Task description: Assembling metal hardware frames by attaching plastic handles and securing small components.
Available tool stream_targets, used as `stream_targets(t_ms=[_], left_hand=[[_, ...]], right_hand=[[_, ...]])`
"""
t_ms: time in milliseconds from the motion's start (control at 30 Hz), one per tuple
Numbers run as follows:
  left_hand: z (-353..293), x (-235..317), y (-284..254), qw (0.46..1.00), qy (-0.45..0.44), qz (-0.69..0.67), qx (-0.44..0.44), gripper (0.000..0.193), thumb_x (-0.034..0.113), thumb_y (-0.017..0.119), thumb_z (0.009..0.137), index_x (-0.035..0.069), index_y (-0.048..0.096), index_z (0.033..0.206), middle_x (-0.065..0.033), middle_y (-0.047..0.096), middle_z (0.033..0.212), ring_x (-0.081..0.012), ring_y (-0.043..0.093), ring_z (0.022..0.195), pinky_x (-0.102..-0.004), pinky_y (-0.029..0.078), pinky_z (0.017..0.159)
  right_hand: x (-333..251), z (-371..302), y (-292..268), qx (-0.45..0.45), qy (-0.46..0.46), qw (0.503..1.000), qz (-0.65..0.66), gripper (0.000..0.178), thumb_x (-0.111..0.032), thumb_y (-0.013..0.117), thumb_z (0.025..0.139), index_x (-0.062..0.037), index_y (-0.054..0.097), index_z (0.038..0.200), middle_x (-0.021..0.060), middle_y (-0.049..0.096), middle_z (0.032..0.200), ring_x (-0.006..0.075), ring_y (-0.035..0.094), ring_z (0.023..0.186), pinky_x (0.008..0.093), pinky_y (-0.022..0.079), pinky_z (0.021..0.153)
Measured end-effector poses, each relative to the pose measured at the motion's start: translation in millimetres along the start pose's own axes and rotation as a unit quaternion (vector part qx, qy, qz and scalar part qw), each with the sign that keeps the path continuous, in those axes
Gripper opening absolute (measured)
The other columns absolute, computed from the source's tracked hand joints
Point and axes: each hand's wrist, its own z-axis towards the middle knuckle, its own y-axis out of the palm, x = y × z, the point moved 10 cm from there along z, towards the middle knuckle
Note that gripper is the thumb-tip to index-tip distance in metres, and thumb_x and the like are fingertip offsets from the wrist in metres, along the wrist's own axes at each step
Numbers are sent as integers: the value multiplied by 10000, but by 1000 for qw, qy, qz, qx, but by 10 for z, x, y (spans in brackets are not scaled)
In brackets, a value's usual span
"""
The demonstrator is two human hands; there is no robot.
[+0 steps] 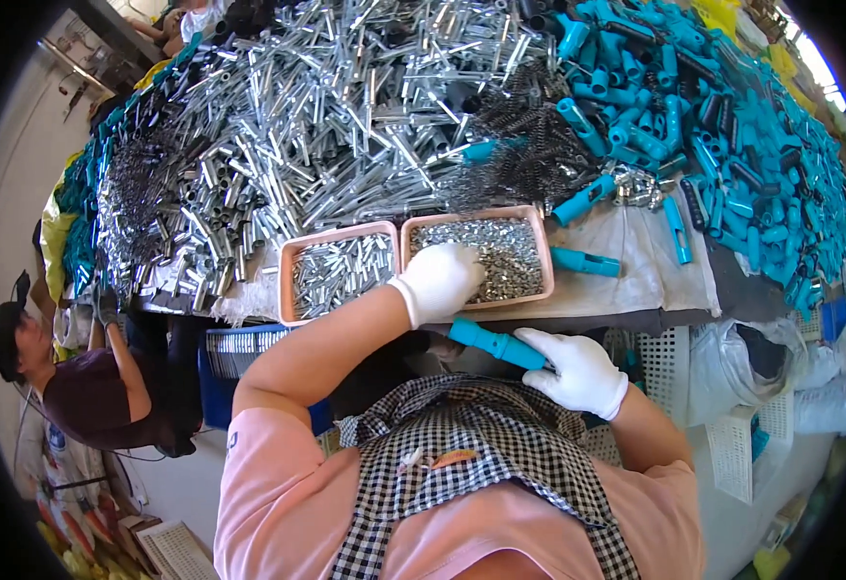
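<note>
My left hand (440, 280), in a white glove, reaches across into the right pink tray (544, 253). Its fingers are curled among small metal parts (512, 263), and what they pinch, if anything, is hidden. In front of the table edge, my right hand (579, 373), also gloved, grips a teal plastic tube-shaped housing (488, 342) by one end. The housing's other end points left, below the tray. Beside that tray is another pink tray (287, 280) with short silvery pins (344, 275). Another teal housing (587, 262) lies just right of the trays.
Behind the trays rises a large heap of metal tubes and rods (326, 116). Dark springs (529, 145) and a pile of teal housings (655, 126) lie to its right. A person (94, 387) is at the left. White plastic crates (662, 372) stand below the table at right.
</note>
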Motion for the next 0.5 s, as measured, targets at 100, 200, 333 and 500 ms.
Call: stream_targets(t_ms=[100, 200, 333, 500], left_hand=[[-148, -111, -57, 996, -8, 91, 3, 138, 194, 609, 784, 87, 680, 732, -55, 639, 783, -260, 646, 797, -399, 529, 733], [-234, -380, -313, 986, -132, -30, 96, 182, 217, 590, 886, 81, 647, 779, -116, 660, 776, -313, 661, 739, -436, 535, 672], [-299, -321, -527, 977, -142, -36, 155, 178, 220, 622, 863, 56, 633, 796, -139, 641, 739, -340, 647, 716, -455, 526, 632], [-526, -390, -675, 940, -200, -137, 241, 100, 118, 625, 774, 46, 653, 837, -167, 642, 748, -371, 634, 685, -463, 519, 618]], right_hand=[[28, -42, -48, 29, -9, 1000, 0, 572, -260, 737, 793, -78, 549, 1302, 177, 684, 902, 370, 665, 757, 474, 513, 662], [-3, 3, -97, 62, -13, 998, -13, 543, -247, 734, 789, -84, 555, 1275, 169, 685, 890, 369, 666, 753, 474, 514, 648], [-29, 56, -108, 87, -15, 996, -30, 531, -240, 732, 785, -95, 549, 1262, 164, 685, 879, 370, 667, 744, 469, 519, 638], [-98, 43, -105, 108, -17, 993, -50, 522, -251, 719, 796, -96, 548, 1263, 165, 685, 871, 375, 664, 730, 474, 519, 631]])
